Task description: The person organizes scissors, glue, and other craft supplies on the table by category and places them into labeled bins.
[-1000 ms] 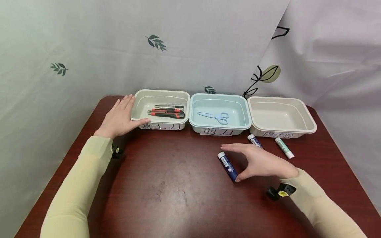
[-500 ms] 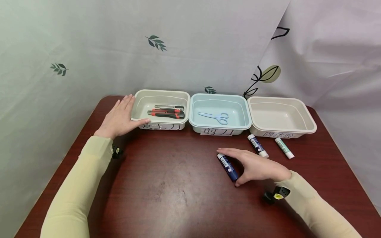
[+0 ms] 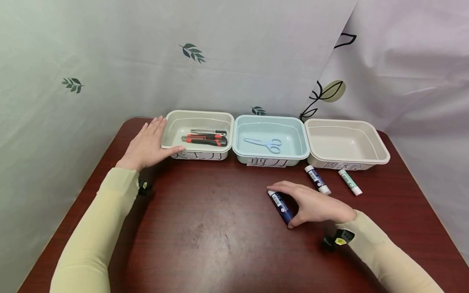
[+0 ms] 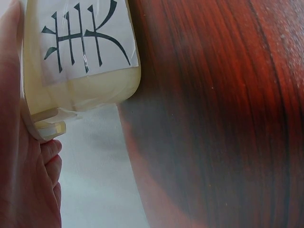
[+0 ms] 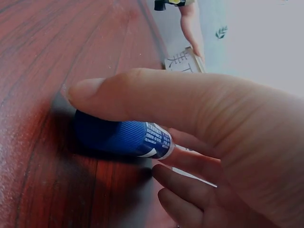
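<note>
My left hand (image 3: pixel 146 145) rests against the left corner of the left beige bin (image 3: pixel 198 151), fingers straight along its side and thumb on the front rim. In that bin lie several box cutters (image 3: pixel 204 138). My right hand (image 3: pixel 315 203) pinches a dark blue glue stick (image 3: pixel 281 206) end to end as it lies on the table. In the right wrist view the thumb is at the ribbed blue end of the glue stick (image 5: pixel 114 135); the other fingers are by its white end. Another blue glue stick (image 3: pixel 317 180) and a green one (image 3: pixel 349 182) lie beyond this hand.
A light blue bin (image 3: pixel 271 157) with blue scissors (image 3: pixel 269 144) stands in the middle of the row. The right beige bin (image 3: pixel 346 159) touches it. Paper labels are on the bin fronts. Behind the dark red table (image 3: pixel 205 244) hangs a patterned curtain (image 3: pixel 220 61).
My right hand has shifted slightly left, and its thumb and fingers have closed in on the ends of the nearest glue stick. My left hand has not moved.
</note>
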{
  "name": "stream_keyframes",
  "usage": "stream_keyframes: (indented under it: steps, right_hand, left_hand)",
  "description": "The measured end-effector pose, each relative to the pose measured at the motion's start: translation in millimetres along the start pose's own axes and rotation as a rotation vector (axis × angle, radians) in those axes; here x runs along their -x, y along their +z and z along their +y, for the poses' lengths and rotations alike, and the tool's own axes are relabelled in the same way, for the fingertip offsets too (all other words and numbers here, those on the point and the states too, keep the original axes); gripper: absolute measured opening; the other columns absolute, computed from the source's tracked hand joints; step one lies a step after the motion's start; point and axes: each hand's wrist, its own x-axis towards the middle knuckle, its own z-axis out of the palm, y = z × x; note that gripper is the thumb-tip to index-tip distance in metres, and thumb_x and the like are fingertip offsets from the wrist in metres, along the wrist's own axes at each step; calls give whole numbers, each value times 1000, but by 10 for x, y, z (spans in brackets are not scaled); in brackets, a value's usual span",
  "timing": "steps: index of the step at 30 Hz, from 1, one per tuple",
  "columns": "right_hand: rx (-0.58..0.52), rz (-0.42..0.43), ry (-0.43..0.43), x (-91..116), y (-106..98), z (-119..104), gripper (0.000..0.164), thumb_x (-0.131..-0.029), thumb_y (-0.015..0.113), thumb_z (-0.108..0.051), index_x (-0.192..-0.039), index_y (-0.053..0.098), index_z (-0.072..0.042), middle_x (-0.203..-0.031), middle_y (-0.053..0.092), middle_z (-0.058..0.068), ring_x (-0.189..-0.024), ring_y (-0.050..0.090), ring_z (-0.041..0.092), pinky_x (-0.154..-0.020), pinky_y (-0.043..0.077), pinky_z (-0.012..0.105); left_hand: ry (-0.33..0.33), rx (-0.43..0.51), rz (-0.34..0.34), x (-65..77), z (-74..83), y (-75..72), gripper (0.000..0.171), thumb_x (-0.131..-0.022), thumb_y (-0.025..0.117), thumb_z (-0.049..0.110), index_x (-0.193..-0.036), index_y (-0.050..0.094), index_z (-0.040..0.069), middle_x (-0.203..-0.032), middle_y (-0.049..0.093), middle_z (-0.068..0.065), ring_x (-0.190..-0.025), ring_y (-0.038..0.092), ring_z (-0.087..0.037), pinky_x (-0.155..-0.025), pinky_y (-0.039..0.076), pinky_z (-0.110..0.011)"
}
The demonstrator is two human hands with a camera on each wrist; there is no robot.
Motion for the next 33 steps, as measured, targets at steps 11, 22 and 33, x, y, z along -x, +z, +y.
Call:
stream_keyframes:
  steps: [11,22,33]
  right_hand:
    - [-6,29,30,-24,44,8,102,-58,96,-18,-149,49,-10,-145,49,-2,-132,46,17,-107,44,44]
    - [-18,84,52,-16,26,3,103,-58,98,-22,-148,50,-7,-146,50,2,-132,48,20,-108,43,46]
    - [-12,194,86,22,-167,8,106,-59,100,-27,-149,49,-8,-146,50,7,-133,46,24,-108,42,50]
  left_hand:
    - [-5,6,-4,8,5,-12,116,-89,54,76,-161,11,-4,-166,13,-26,-153,10,-39,-124,0,-47]
    - [-4,8,0,11,13,-9,116,-89,54,76,-161,11,-4,-166,13,-25,-153,10,-39,-124,-1,-46]
    - [-6,7,0,10,13,-8,116,-89,54,76,-161,11,-4,-166,13,-25,-153,10,-39,-124,-1,-46]
